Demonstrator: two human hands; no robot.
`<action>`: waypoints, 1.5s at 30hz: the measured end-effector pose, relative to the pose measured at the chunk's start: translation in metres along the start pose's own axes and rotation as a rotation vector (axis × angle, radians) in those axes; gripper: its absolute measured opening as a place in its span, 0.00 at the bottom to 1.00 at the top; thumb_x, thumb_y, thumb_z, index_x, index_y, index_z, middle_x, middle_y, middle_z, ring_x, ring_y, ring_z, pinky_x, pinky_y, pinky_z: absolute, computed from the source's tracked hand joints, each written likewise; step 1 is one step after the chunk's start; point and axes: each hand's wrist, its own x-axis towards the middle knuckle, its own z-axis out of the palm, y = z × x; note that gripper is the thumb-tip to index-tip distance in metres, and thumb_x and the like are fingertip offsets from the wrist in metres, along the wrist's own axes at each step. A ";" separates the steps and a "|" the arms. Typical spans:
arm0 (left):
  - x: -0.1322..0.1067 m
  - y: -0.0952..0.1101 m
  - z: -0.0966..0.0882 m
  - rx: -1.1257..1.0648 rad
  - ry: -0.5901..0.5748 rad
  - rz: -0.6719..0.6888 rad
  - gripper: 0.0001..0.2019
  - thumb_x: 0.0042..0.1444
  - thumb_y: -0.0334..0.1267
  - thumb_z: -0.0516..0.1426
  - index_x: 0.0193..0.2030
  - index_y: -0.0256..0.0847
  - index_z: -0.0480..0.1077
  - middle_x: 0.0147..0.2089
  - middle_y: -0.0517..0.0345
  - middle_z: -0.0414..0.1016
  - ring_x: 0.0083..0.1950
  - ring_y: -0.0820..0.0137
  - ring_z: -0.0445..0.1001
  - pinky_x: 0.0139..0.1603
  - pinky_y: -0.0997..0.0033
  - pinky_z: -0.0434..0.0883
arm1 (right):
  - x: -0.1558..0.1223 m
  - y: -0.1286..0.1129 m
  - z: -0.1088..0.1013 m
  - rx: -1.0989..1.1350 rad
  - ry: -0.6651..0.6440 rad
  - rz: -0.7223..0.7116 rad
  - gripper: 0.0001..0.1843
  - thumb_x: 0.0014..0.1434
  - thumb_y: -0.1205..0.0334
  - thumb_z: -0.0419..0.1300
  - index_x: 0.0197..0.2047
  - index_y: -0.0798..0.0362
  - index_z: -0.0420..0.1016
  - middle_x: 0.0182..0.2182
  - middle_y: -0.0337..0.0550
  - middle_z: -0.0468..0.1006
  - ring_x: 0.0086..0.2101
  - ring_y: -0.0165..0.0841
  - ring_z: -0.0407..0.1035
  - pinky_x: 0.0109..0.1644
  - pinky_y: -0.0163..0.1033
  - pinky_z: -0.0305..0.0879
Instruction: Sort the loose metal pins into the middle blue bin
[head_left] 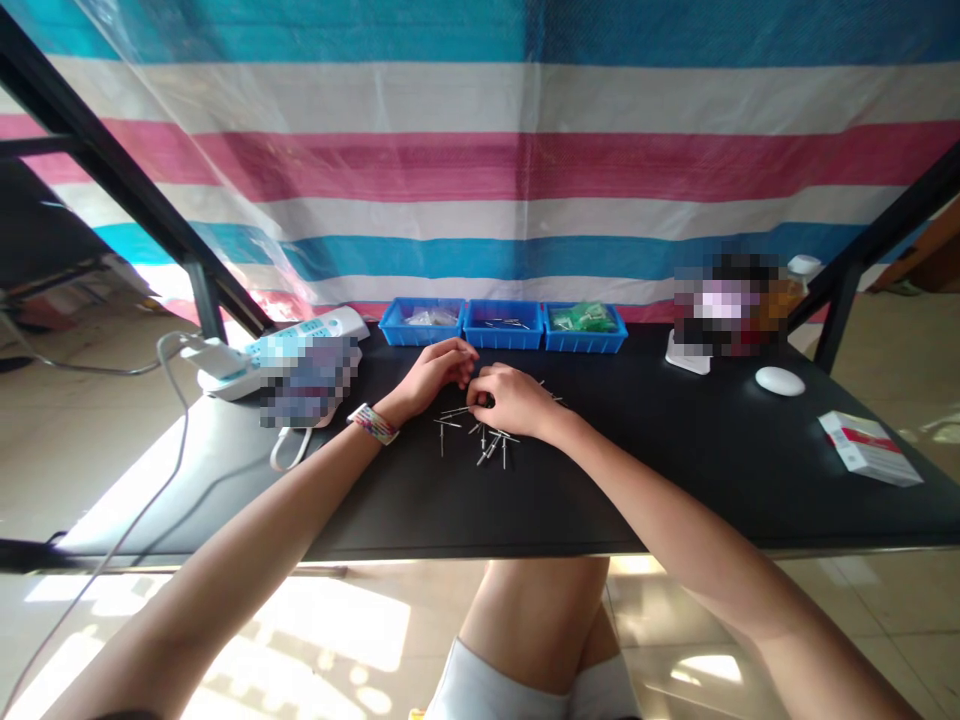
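Note:
On the black table, several thin silver blind rivets (pixel 491 447) lie scattered just below my hands. My right hand (pixel 514 400) is over the pile with thumb and index finger curled together; whatever is between their tips is too small to make out. Close beside it, my left hand (pixel 442 372) has its fingers bent inward, with the fingertips near those of my right hand. What it holds, if anything, is hidden. Behind the hands stands a blue tray (pixel 502 338) with a few rivets in it.
A left blue tray (pixel 421 335) holds clear plastic bags; a right one (pixel 586 343) holds green packets. A power strip (pixel 300 340) with a cable and a blurred phone-like object (pixel 315 385) lie left. Right are a white mouse (pixel 780 381), a small box (pixel 870 448) and a bottle (pixel 802 275).

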 end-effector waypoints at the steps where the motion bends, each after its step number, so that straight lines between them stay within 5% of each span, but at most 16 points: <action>1: 0.000 0.000 0.000 -0.002 -0.001 0.002 0.13 0.53 0.44 0.67 0.38 0.36 0.77 0.30 0.57 0.74 0.29 0.72 0.72 0.31 0.72 0.70 | 0.000 0.002 0.001 0.001 0.013 -0.003 0.08 0.58 0.73 0.65 0.31 0.52 0.82 0.33 0.44 0.79 0.38 0.36 0.70 0.46 0.39 0.65; 11: -0.001 -0.001 0.001 0.005 -0.013 0.013 0.13 0.55 0.44 0.66 0.38 0.36 0.76 0.30 0.58 0.74 0.28 0.73 0.72 0.30 0.73 0.69 | 0.003 0.008 -0.001 0.250 0.195 0.010 0.06 0.53 0.75 0.65 0.30 0.54 0.79 0.30 0.39 0.76 0.29 0.29 0.67 0.37 0.36 0.63; 15: -0.001 0.000 0.000 0.053 -0.054 0.010 0.14 0.58 0.48 0.64 0.36 0.36 0.76 0.29 0.58 0.72 0.28 0.73 0.71 0.28 0.74 0.67 | 0.007 0.022 -0.016 0.505 0.348 0.138 0.02 0.56 0.65 0.67 0.32 0.53 0.79 0.28 0.38 0.76 0.25 0.28 0.65 0.29 0.35 0.61; 21: -0.003 0.002 0.001 0.145 -0.118 0.006 0.19 0.61 0.53 0.63 0.36 0.35 0.77 0.31 0.56 0.74 0.30 0.72 0.72 0.30 0.74 0.67 | 0.001 0.040 -0.028 0.803 0.427 0.319 0.12 0.53 0.54 0.70 0.35 0.52 0.77 0.31 0.40 0.81 0.21 0.28 0.70 0.22 0.33 0.64; 45: -0.001 0.003 0.002 0.141 -0.074 0.000 0.18 0.57 0.52 0.67 0.34 0.36 0.76 0.29 0.56 0.75 0.29 0.72 0.72 0.31 0.73 0.68 | -0.004 0.034 -0.016 0.864 0.457 0.272 0.11 0.53 0.56 0.71 0.34 0.53 0.77 0.30 0.40 0.82 0.21 0.30 0.75 0.23 0.34 0.71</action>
